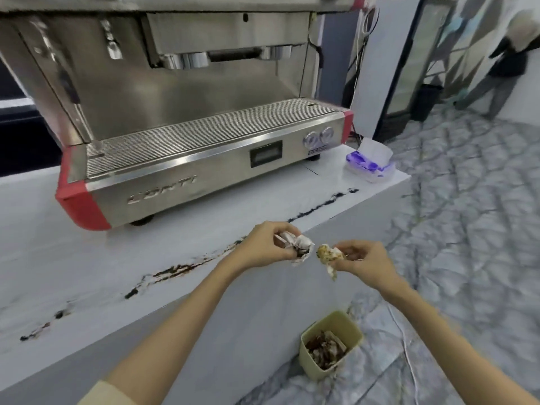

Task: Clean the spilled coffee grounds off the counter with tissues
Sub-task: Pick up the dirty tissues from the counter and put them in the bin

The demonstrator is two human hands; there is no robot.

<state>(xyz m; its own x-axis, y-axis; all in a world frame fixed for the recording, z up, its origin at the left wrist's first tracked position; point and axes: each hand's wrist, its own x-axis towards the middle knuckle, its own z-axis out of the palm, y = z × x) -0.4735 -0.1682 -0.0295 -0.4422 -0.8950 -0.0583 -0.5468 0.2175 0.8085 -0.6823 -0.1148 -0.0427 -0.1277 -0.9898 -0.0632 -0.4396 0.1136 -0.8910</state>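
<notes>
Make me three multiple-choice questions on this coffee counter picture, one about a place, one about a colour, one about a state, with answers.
1. Where is the waste bin?
A. On the floor beside the counter
B. On the counter
C. On top of the espresso machine

2. What colour are the machine's corner panels?
A. Blue
B. Red
C. Green

3. What is the state of the hands?
A. Both empty
B. Only one holds a tissue
C. Each holds a crumpled, soiled tissue

Answers:
1 A, it stands on the patterned floor below the hands.
2 B, the corners are red.
3 C, the left hand grips a tissue wad and the right hand grips a stained wad.
</notes>
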